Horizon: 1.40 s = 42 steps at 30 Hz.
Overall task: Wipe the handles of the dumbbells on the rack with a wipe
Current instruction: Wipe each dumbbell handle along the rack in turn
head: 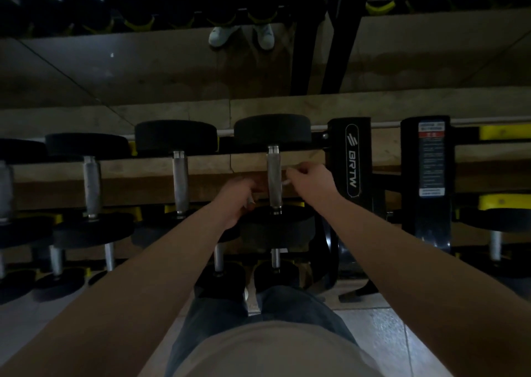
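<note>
The left hand [238, 195] and right hand [311, 179] each pinch the wipe [286, 183] with curled fingers [297, 171], one on each side of the dumbbell handle [274, 179].

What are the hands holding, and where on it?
The left hand and right hand each seem to pinch one end of a wipe, either side of a dumbbell handle; its middle is hidden.

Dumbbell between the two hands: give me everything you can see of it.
The dumbbell lies on the rack, top row, handle pointing away from the camera. Two black round heads, rubber-looking; a straight grey metal handle with shinier collars. The left hand and right hand flank the handle, each seemingly pinching a pale wipe; whether it touches the handle is unclear in the dim light.
</note>
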{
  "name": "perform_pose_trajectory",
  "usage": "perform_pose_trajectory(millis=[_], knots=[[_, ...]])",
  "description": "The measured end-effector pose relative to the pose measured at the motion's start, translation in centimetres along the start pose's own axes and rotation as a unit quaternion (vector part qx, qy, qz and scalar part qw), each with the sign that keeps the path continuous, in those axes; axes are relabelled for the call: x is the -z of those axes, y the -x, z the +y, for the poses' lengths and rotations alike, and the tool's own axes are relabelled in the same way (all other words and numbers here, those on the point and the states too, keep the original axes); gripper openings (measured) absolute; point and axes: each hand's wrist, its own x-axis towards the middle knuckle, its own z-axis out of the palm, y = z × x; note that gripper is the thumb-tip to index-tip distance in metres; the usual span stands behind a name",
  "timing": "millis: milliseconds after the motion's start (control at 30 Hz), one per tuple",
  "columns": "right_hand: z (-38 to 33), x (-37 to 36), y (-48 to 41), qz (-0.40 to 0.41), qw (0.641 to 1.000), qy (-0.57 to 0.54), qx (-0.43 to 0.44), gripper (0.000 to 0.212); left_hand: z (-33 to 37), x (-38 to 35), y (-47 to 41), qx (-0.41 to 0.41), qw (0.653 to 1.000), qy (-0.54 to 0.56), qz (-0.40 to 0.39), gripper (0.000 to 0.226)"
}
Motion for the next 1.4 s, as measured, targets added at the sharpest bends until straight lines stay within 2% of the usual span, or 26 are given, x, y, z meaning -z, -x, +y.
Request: perform_pose_trajectory(millis=[100, 200, 267, 367, 533, 633, 700, 767, 833, 933, 1067, 1233, 1300, 1400], knots=[[-0.7, -0.7, 1.3, -0.002, 0.999, -0.029, 0.022, 0.027, 0.4, 0.5, 1.0, 0.008, 0.999, 0.044, 0.001, 0.026], [-1.0, -1.4, 1.9, -0.022, 0.997, -0.076, 0.007, 0.021, 0.9, 0.9, 2.2, 0.007, 0.999, 0.045, 0.024, 0.026], [-1.4, -1.9, 2.6, -0.054, 0.985, -0.162, -0.021, 0.015, 0.9, 1.4, 2.9, 0.005, 0.998, 0.051, 0.027, 0.019], [-2.4, -2.4, 4.1, -0.104, 0.949, -0.290, -0.064, 0.018, 0.8, 2.7, 4.2, 0.014, 0.997, 0.080, 0.006, 0.017], [-3.4, -4.0, 6.2, -0.108, 0.945, -0.290, -0.101, 0.027, 0.1, 5.4, 6.5, -0.008, 0.995, 0.099, -0.020, 0.021], [-4.2, -4.9, 7.6, -0.115, 0.940, -0.304, -0.098, 0.008, -0.7, 7.1, 7.6, -0.027, 0.995, 0.092, -0.040, 0.023], [-4.9, -5.9, 8.7, -0.119, 0.954, -0.264, -0.072, 0.007, -1.4, 8.2, 8.0, -0.040, 0.994, 0.084, -0.050, 0.024], [-5.5, -7.3, 10.1, -0.106, 0.981, -0.158, -0.032, 0.014, -2.1, 9.2, 8.5, -0.048, 0.993, 0.084, -0.063, 0.024], [-5.8, -9.0, 11.9, -0.091, 0.993, -0.073, -0.013, 0.021, -2.8, 10.2, 9.0, -0.059, 0.992, 0.076, -0.078, 0.027], [-4.9, -11.2, 13.7, -0.081, 0.993, -0.079, -0.020, 0.035, -4.0, 11.2, 9.5, -0.084, 0.989, 0.044, -0.115, 0.023], [-2.7, -13.4, 16.3, -0.048, 0.998, -0.041, -0.005, 0.022, -6.3, 11.7, 10.3, -0.087, 0.984, 0.046, -0.150, 0.028], [1.5, -14.8, 18.4, -0.023, 0.999, -0.014, 0.023, 0.033, -10.1, 10.9, 11.5, -0.072, 0.981, 0.046, -0.173, 0.029], [2.8, -14.8, 19.0, -0.020, 1.000, -0.016, 0.017, 0.027, -11.4, 10.3, 12.0, -0.061, 0.981, 0.035, -0.180, 0.031], [4.4, -14.7, 19.8, -0.032, 0.999, -0.011, 0.002, 0.005, -13.2, 9.6, 12.6, -0.066, 0.982, 0.005, -0.175, 0.034]])
